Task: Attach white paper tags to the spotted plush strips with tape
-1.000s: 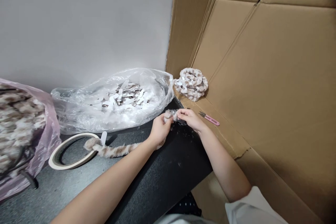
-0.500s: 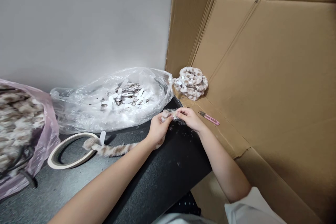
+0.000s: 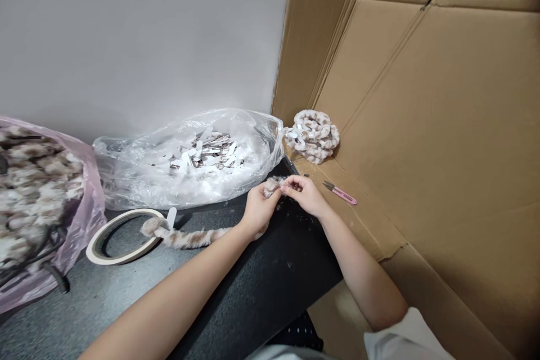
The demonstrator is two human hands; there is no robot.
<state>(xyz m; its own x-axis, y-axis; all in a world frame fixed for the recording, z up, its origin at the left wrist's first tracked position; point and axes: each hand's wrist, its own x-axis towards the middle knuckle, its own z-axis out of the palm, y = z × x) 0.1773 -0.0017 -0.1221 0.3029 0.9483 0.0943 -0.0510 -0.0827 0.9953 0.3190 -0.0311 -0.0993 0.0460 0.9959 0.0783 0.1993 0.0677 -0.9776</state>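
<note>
A fluffy white-and-brown plush strip (image 3: 194, 238) lies along the dark tabletop and runs under my left forearm up to my hands. My left hand (image 3: 260, 202) is closed on its far end near the table's corner. Pinched against the same fuzzy end, my right hand (image 3: 304, 194) has its thumb and fingertips together beside the left thumb. What exactly lies between the fingertips is too small to make out. At the strip's near end, a knobby tuft and a white tag (image 3: 171, 217) rest over the edge of a tape roll (image 3: 93, 252).
Behind my hands is a clear plastic bag (image 3: 139, 180) of white tags and small metal pieces. On the left stands a pink bag (image 3: 90, 180) full of plush strips. Pink-handled thread snips (image 3: 345, 197) and a coiled plush bundle (image 3: 316, 138) lie on cardboard (image 3: 375, 228).
The view has shifted slightly, so everything sits a little further right. My right fingers have curled in closer to the left thumb at the strip's end.
</note>
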